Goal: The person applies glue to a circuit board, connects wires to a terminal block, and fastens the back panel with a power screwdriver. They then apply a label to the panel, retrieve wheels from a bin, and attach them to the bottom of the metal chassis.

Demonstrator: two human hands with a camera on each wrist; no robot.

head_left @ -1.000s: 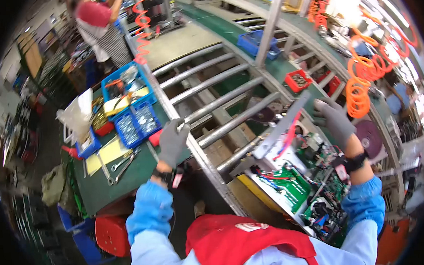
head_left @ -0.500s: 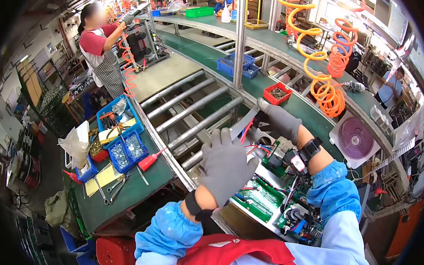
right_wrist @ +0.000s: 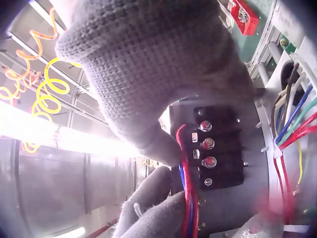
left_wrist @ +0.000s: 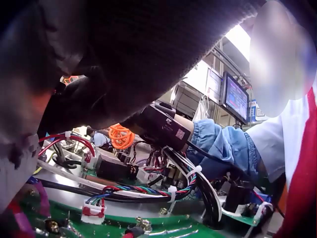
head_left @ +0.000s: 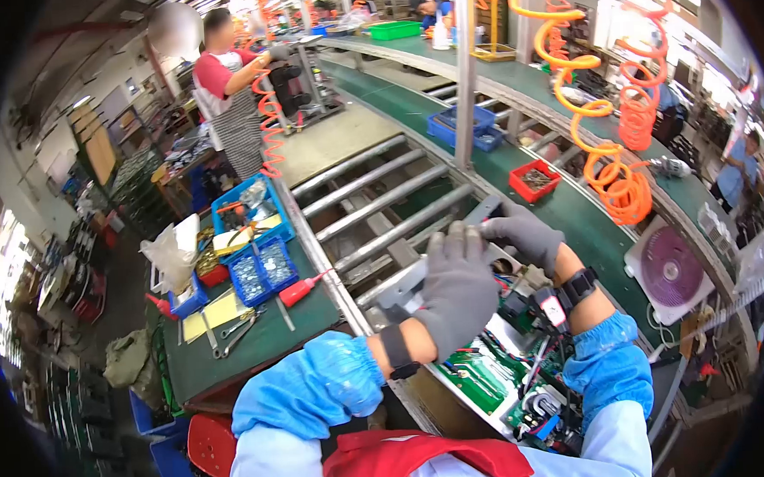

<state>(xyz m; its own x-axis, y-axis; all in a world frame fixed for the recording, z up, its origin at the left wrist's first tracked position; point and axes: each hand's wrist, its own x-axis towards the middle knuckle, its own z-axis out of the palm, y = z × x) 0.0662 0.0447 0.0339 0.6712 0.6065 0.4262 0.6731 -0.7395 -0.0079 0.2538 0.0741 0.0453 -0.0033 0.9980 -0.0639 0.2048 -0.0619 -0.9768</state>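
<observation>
item: metal panel [right_wrist: 255,168], at the far end of the open unit [head_left: 480,380], before you. black terminal block [right_wrist: 225,168] mounted on it, three large terminal screws seated. right hand [head_left: 527,233]: fingers curled on the panel's edge. left hand [head_left: 461,290]: laid across the panel, fingers close together; whether it grips, you cannot tell.

progress, as judged: partway; block fitted. left: seemingly routing the red and blue wires [right_wrist: 186,188] beside the block, securing the panel, closing the unit.

obscured: wire ends unclear; fingertips hidden in the head view; left wrist view largely blocked by dark glove.
</observation>
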